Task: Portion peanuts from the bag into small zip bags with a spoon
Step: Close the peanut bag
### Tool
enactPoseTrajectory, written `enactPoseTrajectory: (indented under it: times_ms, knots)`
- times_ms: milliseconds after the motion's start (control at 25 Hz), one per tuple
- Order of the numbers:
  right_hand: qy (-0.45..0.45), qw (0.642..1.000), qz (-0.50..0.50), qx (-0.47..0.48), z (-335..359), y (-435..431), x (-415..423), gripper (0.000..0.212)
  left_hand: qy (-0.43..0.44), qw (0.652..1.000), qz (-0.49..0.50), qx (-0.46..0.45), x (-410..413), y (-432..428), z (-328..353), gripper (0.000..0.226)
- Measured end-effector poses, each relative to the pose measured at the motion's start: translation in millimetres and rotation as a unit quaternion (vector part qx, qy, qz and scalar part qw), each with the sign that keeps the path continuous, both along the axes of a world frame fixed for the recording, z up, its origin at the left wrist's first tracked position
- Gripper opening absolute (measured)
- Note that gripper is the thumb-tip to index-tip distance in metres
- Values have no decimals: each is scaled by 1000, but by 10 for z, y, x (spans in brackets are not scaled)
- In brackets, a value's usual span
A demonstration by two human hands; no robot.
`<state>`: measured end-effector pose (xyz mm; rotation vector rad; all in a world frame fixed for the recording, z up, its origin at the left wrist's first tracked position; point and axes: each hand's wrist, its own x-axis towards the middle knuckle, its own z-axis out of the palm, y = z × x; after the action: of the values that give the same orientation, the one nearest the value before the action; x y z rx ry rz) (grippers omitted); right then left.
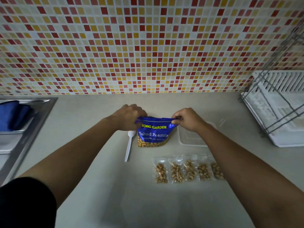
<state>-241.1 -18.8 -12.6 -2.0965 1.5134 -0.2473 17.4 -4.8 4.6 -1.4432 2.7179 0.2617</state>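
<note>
A blue bag of salted peanuts (153,133) stands upright in the middle of the counter. My left hand (127,116) pinches the bag's top left corner, and my right hand (189,119) pinches its top right corner. A white plastic spoon (129,145) lies on the counter just left of the bag, bowl pointing away from me. Several small zip bags with peanuts inside (189,170) lie in a row in front of the bag, partly under my right forearm.
A clear plastic container (189,139) sits right of the bag under my right wrist. A steel sink (24,122) holding a blue cloth (11,114) is at the left. A white dish rack (279,109) stands at the right. A tiled wall backs the counter.
</note>
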Motion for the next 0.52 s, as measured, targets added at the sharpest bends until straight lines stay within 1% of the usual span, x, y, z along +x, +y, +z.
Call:
enactPoseTrajectory:
  times_ms: [80, 120, 240, 320, 440, 520]
  knots:
    - [9, 1000, 3, 4, 21, -12, 18, 20, 18, 999, -19, -31, -293, 4, 23, 44]
    - [16, 1000, 6, 3, 31, -14, 24, 21, 32, 999, -23, -30, -455, -4, 31, 43]
    - [24, 1000, 8, 4, 40, -9, 29, 19, 60, 998, -9, 11, -799, -54, 0, 26]
    - [20, 1000, 4, 2, 32, 10, 17, 18, 57, 998, 15, 29, -890, -65, -57, 21]
    - [8, 1000, -5, -7, 20, 36, 10, 18, 26, 999, 30, 3, -952, -38, -125, 24]
    - [10, 1000, -10, -13, 13, 57, 8, 19, 36, 998, 43, -6, -905, -26, -123, 26]
